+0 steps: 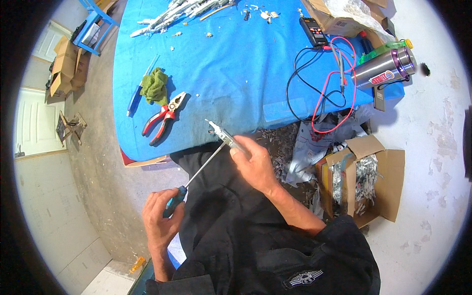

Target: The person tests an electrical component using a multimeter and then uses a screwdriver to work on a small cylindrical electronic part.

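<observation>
Left hand fingers clench screwdriver handle; tip meets metal part pinched in right hand fingers.

open brown box right, maybe meter screen

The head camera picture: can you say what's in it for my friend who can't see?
A person's left hand holds a screwdriver against a small metal part gripped by the right hand. Ahead, a blue table carries red pliers, a green rag and a meter with wires.
</observation>
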Demonstrator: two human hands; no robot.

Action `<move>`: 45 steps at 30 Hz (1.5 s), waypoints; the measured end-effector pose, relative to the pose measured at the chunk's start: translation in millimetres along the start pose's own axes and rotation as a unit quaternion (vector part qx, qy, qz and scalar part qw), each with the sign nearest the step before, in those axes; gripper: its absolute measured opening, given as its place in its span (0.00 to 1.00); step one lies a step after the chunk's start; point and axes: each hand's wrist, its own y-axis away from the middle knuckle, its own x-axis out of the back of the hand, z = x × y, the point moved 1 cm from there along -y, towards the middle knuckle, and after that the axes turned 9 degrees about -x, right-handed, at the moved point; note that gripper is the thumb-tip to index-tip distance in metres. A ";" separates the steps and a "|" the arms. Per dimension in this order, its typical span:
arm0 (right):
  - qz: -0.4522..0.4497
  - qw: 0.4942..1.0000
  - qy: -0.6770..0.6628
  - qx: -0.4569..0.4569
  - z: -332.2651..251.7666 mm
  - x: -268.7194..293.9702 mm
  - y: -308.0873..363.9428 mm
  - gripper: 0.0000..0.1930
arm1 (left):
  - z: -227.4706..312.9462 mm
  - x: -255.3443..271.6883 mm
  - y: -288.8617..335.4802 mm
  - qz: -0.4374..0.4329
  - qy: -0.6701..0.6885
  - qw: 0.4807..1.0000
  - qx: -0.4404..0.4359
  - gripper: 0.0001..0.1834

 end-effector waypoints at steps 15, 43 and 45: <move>-0.004 1.000 0.017 0.004 3.3 -1.6 -4.6 0.15 | -1.2 1.1 4.8 0.003 0.009 1.000 -0.006 0.21; 0.022 0.994 -0.076 0.071 -12.1 -2.7 8.4 0.15 | -0.8 4.7 15.8 0.023 0.033 0.999 0.006 0.20; 0.018 0.995 -0.071 0.070 -16.3 0.8 9.4 0.14 | -1.2 4.1 16.9 0.030 0.038 0.999 0.001 0.19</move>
